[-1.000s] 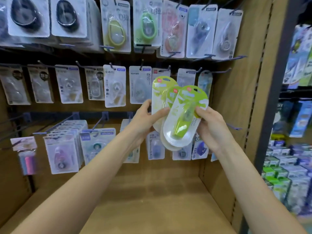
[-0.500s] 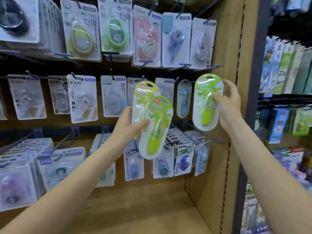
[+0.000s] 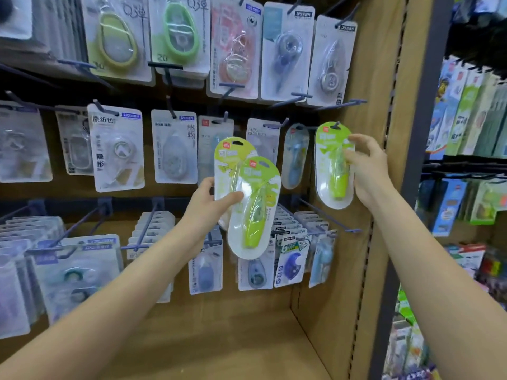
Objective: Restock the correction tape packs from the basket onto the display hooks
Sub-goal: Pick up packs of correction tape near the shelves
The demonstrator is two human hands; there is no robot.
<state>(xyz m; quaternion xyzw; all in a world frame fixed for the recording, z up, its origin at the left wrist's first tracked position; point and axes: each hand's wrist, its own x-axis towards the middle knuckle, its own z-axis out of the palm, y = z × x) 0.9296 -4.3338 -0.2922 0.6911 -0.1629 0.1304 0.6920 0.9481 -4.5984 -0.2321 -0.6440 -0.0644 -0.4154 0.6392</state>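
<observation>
My right hand [image 3: 367,171] grips one green correction tape pack [image 3: 333,165] by its right edge, held upright at the far right of the middle row. The pack's hang hole sits at the tip of a display hook [image 3: 337,124]. My left hand [image 3: 208,209] holds two more green packs [image 3: 252,207], fanned and overlapping, in front of the middle of the display. No basket is in view.
Rows of other correction tape packs hang on hooks [image 3: 118,149] across the wooden back panel. A long bare hook [image 3: 329,219] sticks out below the right pack. The wooden side wall [image 3: 367,78] stands just right of my right hand. A neighbouring rack of goods [image 3: 466,119] is beyond it.
My right hand took one green pack from the stack and carried it right and up to the hook at the far right. My left hand keeps the other two packs.
</observation>
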